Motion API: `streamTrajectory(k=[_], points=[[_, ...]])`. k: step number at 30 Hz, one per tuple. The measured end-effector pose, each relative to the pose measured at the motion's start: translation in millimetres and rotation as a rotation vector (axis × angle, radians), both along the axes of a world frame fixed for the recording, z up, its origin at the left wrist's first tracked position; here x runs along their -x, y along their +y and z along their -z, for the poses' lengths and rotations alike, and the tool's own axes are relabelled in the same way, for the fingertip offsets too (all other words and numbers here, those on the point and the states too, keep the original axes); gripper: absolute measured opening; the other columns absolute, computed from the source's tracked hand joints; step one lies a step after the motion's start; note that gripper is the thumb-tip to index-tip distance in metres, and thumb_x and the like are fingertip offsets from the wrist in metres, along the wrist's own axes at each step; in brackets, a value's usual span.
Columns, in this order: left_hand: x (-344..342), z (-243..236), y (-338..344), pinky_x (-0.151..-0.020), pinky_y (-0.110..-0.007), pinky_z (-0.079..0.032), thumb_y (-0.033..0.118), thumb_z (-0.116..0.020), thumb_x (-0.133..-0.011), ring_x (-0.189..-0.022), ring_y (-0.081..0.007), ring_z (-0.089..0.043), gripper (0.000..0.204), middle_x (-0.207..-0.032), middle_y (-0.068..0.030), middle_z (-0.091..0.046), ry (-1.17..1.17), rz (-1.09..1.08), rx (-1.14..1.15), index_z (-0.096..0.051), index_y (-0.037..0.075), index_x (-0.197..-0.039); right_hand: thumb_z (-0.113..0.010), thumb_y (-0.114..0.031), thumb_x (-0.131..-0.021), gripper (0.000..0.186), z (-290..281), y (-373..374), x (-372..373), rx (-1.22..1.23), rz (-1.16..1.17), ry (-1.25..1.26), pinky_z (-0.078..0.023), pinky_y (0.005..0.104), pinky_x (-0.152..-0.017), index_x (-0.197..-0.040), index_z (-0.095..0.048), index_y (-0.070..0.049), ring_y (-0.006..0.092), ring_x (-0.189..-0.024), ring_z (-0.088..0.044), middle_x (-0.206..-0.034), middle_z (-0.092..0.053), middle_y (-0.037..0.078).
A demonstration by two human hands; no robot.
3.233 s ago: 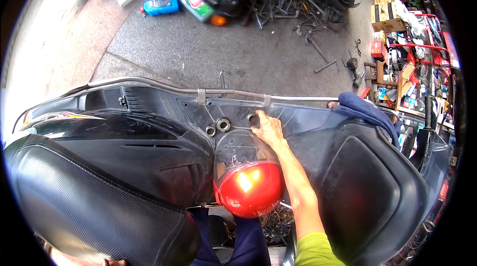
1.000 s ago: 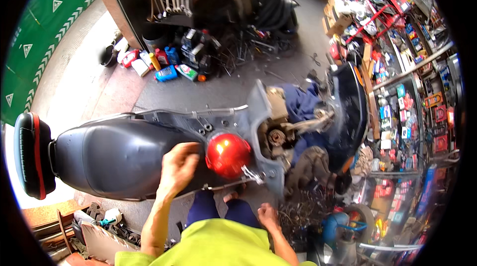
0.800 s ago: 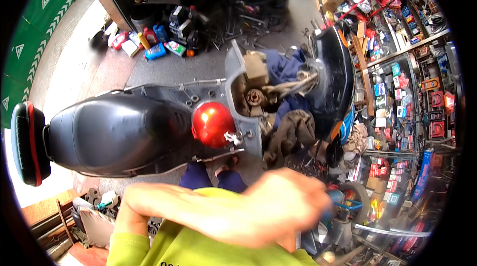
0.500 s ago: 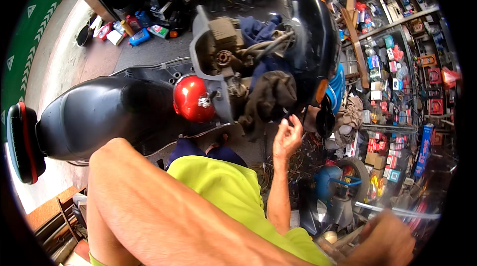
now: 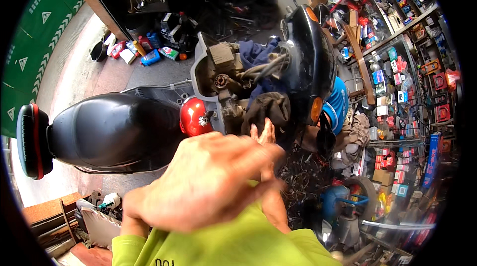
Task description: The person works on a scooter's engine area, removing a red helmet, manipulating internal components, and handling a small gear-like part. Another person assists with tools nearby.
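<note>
My left hand [image 5: 208,186] is raised very close to the camera, blurred, fingers loosely spread and holding nothing. Its yellow-green sleeve [image 5: 223,246] fills the lower middle. Beyond it my right hand [image 5: 264,134] reaches up with fingers apart against a dark cloth [image 5: 271,109] draped on a black scooter. The scooter lies across the view: black seat [image 5: 114,127], a round red part [image 5: 193,117], the opened body with bare engine parts [image 5: 218,74], and the black front fairing [image 5: 308,57].
Another person in a blue shirt [image 5: 340,104] crouches behind the fairing. Bottles and cans [image 5: 144,49] stand on the floor beyond the scooter. Shelves of boxed parts [image 5: 412,92] fill the right. Tangled wires and scrap [image 5: 298,181] lie below; a wooden crate [image 5: 49,216] is at lower left.
The view has swung from above the scooter's seat toward its front. My left arm has swept up across the camera. My right hand has moved up to the dark cloth.
</note>
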State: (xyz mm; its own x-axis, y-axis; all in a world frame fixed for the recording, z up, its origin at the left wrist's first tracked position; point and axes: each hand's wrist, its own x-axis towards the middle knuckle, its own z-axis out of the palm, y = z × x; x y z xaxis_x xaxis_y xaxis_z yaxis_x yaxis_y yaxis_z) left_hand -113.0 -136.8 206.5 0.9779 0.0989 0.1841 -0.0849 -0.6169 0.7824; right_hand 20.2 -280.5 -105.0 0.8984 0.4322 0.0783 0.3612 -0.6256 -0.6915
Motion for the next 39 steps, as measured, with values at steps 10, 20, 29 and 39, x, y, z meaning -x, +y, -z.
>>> streamTrajectory(k=[10, 20, 29, 39], points=[[178, 218, 23, -0.066, -0.03, -0.051, 0.028, -0.067, -0.087, -0.07, -0.0159, -0.065, 0.036, -0.078, -0.015, -0.07, 0.6, -0.876, 0.526, -0.068, -0.006, -0.099, -0.068, -0.016, -0.087, 0.024, -88, 48, -16, -0.181, -0.087, -0.013, -0.052, 0.0347, -0.069, -0.104, -0.067, 0.001, 0.0253, -0.075, -0.063, -0.097, -0.062, 0.013], [159, 212, 115, -0.078, -0.029, -0.051, 0.033, -0.066, -0.093, -0.084, -0.0165, -0.065, 0.045, -0.094, -0.0112, -0.069, 0.271, -0.95, 0.643, -0.063, -0.007, -0.113, -0.079, -0.031, -0.074, 0.039, -48, 148, -35, -0.046, -0.047, 0.165, -0.053, 0.0365, -0.071, -0.098, -0.069, -0.002, 0.0268, -0.078, -0.07, -0.086, -0.073, 0.012], [154, 208, 147, -0.073, -0.033, -0.054, 0.026, -0.067, -0.09, -0.079, -0.0241, -0.07, 0.038, -0.089, -0.0197, -0.071, 0.477, -0.752, 0.45, -0.065, -0.007, -0.109, -0.08, -0.029, -0.071, 0.038, -46, 151, -36, -0.007, 0.035, 0.226, -0.054, 0.036, -0.073, -0.093, -0.071, -0.001, 0.0262, -0.079, -0.071, -0.085, -0.074, 0.014], [148, 219, 152, -0.07, -0.031, -0.052, 0.031, -0.065, -0.092, -0.075, -0.0167, -0.065, 0.042, -0.083, -0.0154, -0.07, 0.363, -0.766, 0.459, -0.064, -0.008, -0.109, -0.079, -0.026, -0.07, 0.039, -36, 146, -44, -0.055, -0.005, 0.283, -0.054, 0.034, -0.071, -0.096, -0.07, 0.002, 0.0231, -0.078, -0.07, -0.086, -0.073, 0.015]])
